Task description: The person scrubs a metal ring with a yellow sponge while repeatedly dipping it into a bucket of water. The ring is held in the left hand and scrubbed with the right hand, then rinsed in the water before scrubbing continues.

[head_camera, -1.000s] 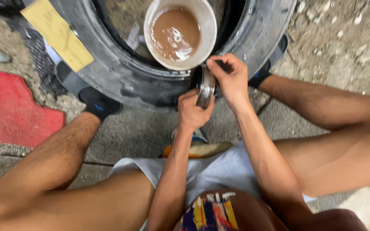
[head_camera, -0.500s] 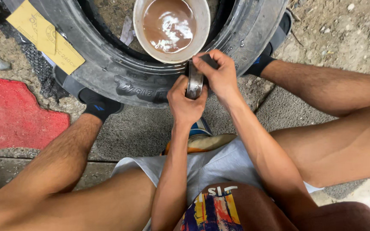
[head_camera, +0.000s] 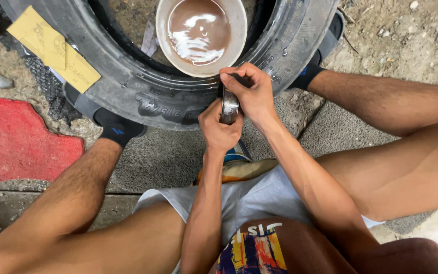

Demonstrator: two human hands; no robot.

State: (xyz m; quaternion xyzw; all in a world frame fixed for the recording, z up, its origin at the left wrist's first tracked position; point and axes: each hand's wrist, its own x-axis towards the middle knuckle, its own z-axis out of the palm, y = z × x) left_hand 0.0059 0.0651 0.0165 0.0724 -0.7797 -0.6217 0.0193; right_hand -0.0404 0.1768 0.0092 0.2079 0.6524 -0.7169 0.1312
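Note:
My left hand (head_camera: 218,127) grips a round metal ring, like a bearing race (head_camera: 228,106), from below. My right hand (head_camera: 249,91) is closed over its upper edge, fingers curled on a dark piece pressed against the rim. Both hands are held just above the near wall of a black rubber tyre (head_camera: 143,96) lying flat on the ground. Inside the tyre stands a pale bowl (head_camera: 239,30) filled with brown, muddy liquid, right behind my hands.
A yellow sheet of sandpaper (head_camera: 51,48) lies on the tyre's left side. A red mat (head_camera: 16,137) covers the ground at left. My bare legs spread to both sides, dark-socked feet against the tyre. Gravelly concrete lies at right.
My hands and the metal ring have stayed together; the view has shifted slightly, bringing the tyre and bowl closer. My right hand's fingers have moved along the ring's top edge.

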